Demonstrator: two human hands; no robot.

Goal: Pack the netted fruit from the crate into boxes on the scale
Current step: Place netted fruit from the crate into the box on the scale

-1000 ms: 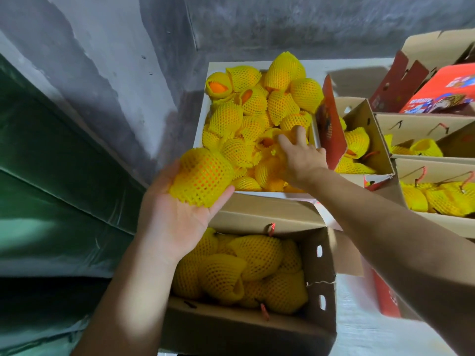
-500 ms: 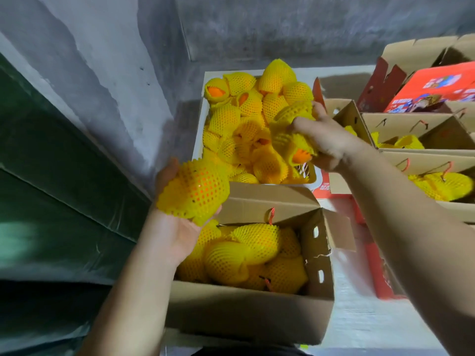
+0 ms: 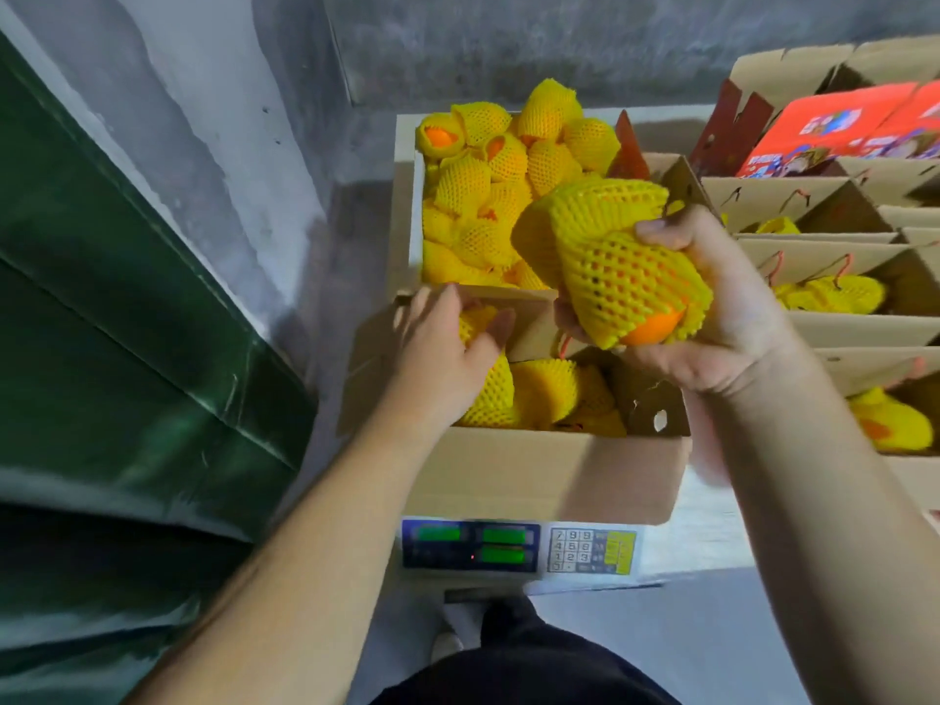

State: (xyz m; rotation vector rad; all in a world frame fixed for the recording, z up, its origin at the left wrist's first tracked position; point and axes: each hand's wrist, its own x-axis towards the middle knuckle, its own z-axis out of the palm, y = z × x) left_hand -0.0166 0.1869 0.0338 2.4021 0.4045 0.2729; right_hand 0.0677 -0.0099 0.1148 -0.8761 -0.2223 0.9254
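The right hand [image 3: 712, 318] is curled around two fruits wrapped in yellow foam net [image 3: 610, 246], holding them up in the air above the far right corner of the open brown cardboard box [image 3: 539, 475]. One of the two fruits shows a bit of orange skin at the bottom of its net. The left hand [image 3: 447, 348] reaches down into the left side of the box, and its fingers bend over a netted fruit in the box [image 3: 483, 318]. More yellow netted fruits lie packed inside the box beside it. The box sits on a white scale with green number screens and a keypad [image 3: 519, 549], near the person. Just past the box, on the far side, is the white crate [image 3: 407, 195], piled high with more netted fruit [image 3: 488, 185]. To the right stand more open brown boxes [image 3: 839, 246] with a few netted fruits inside, and a red printed box [image 3: 834, 129] lies far on the right. A dark green sheet [image 3: 127, 323] hangs on the left, next to a grey wall [image 3: 229, 94].
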